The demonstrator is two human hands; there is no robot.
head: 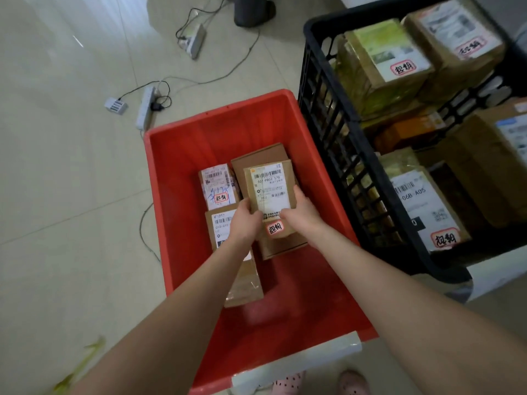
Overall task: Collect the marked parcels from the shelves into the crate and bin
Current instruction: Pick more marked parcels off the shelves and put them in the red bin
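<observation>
While both arms reach down into the red bin (176, 166), the left hand (244, 220) and right hand (302, 213) hold one small parcel (269, 189) between them. The left hand's fingers curl round its left edge; the right hand grips the right edge, with the thumb lying across the foot of the white label. Below that label, between the two wrists, sits a red-outlined mark (275, 228) with handwritten characters. The parcel lies over a plain brown box (262, 155) at the middle of the bin; whether it rests on the box or is lifted just clear, I cannot tell.

Two more parcels lie in the bin to the left. A scribbled parcel (218, 186), with blue pen strokes and a red mark of its own, sits at the far side. A long parcel (221, 226) runs under the left forearm toward the near wall.

Right of the bin and touching it stands the black crate (328, 115), packed with larger boxes (379, 61), three of which show the same red mark.

On the tiled floor (71, 166) beyond the bin lie two power strips (147, 108) with cables trailing. Pink shoes (353, 382) show at the bottom edge.
</observation>
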